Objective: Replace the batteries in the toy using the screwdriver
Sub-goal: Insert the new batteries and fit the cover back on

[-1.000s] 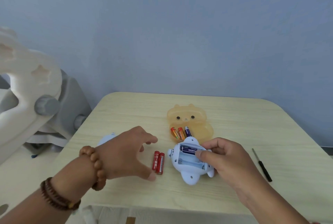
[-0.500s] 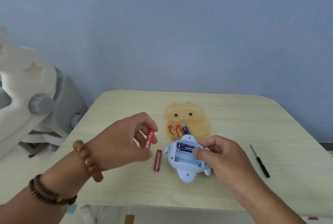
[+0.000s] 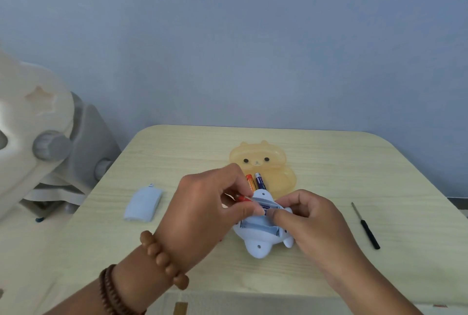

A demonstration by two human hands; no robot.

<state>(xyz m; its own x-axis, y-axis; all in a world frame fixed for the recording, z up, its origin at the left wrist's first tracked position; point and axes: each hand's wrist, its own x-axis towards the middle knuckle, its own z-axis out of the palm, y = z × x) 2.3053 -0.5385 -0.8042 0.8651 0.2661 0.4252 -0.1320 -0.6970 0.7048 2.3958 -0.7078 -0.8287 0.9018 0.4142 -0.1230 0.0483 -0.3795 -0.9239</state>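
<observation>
Nearest the camera, two bare forearms reach in from the lower edge, the left one wearing a bracelet of large wooden beads (image 3: pixel 162 259) and a darker band behind it, partly cut off by the frame. The left hand (image 3: pixel 202 210) pinches a red battery (image 3: pixel 243 198) between thumb and fingers, its tip at the open battery bay; most of that battery is hidden behind the knuckles. The right hand (image 3: pixel 309 223) grips the pale blue toy (image 3: pixel 258 238), which lies belly-up on the light wooden surface (image 3: pixel 329 162), with the fingers (image 3: pixel 276 213) curled over a dark blue battery (image 3: pixel 266 209) seated in the far slot; only a sliver of its label shows. The near slot looks bare, though the hands cover both its ends. A speck of red peeks out under the left wrist, too little to identify. To the left lies the blue battery cover (image 3: pixel 143 203), well apart from the toy. To the right, the black-handled screwdriver (image 3: pixel 366 226) lies untouched. Just beyond the toy sits a translucent orange bear-shaped case (image 3: pixel 263 160) holding an orange battery (image 3: pixel 249 181) and another blue one, their lower ends hidden by the toy and the left hand.
</observation>
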